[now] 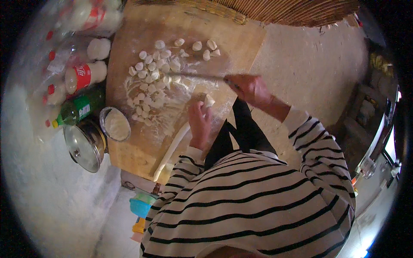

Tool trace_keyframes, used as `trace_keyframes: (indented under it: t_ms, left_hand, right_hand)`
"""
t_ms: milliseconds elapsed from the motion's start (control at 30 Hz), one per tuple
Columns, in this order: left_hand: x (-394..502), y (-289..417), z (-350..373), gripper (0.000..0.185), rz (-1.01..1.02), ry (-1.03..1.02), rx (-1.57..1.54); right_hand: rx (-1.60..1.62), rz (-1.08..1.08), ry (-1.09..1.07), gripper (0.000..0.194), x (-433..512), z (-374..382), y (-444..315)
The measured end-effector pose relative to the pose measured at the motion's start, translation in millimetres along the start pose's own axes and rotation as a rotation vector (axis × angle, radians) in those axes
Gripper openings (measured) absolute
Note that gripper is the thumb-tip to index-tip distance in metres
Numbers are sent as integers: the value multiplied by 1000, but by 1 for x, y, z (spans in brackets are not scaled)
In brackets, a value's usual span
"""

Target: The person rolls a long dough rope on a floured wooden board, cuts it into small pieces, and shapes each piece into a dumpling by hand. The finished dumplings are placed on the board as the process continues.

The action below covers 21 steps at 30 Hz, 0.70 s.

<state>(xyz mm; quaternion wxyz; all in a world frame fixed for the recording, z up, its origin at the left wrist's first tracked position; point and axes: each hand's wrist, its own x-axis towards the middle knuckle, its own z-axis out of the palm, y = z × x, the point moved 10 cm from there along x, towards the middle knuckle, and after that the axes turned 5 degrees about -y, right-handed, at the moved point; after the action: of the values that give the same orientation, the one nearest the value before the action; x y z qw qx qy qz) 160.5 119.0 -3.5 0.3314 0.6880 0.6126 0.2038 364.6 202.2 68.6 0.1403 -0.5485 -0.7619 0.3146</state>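
Observation:
My right hand [250, 88] is closed around the handle of what looks like a long knife [198, 76]. Its blurred blade reaches left above the floured board, the tip near the cut dough pieces [151, 66]. Lower down, my left hand [200, 121] grips a long white dough rope [172, 150] close to its upper end. From there the rope runs down toward the board's near edge. A pale dough piece [209, 100] sits just beyond the left fingertips. Several small dough lumps [197, 46] lie apart at the board's far side.
The wooden board [132, 154] carries loose flour. Along its left side stand a metal bowl of flour [115, 124], a lidded pot [84, 146], a green bottle [80, 108] and plastic bottles with red labels [83, 76]. A reed-like mat [290, 13] borders the far edge.

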Motion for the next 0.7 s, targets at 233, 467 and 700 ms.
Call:
trace_keyframes:
  t_ms: [233,467,700]
  left_hand:
    - [-3,-18,9,27,-92,-71,-27]
    - [1,-17,7,23,-81,-64,-38]
    - [3,-16,7,21,-123,-69,-37]
  right_hand:
    - [-55,-9,-87,28,-54,61,2]
    - [-68,14,-199,28,-61,85,7]
    - [-186,27,-282,22,-54,92,6]
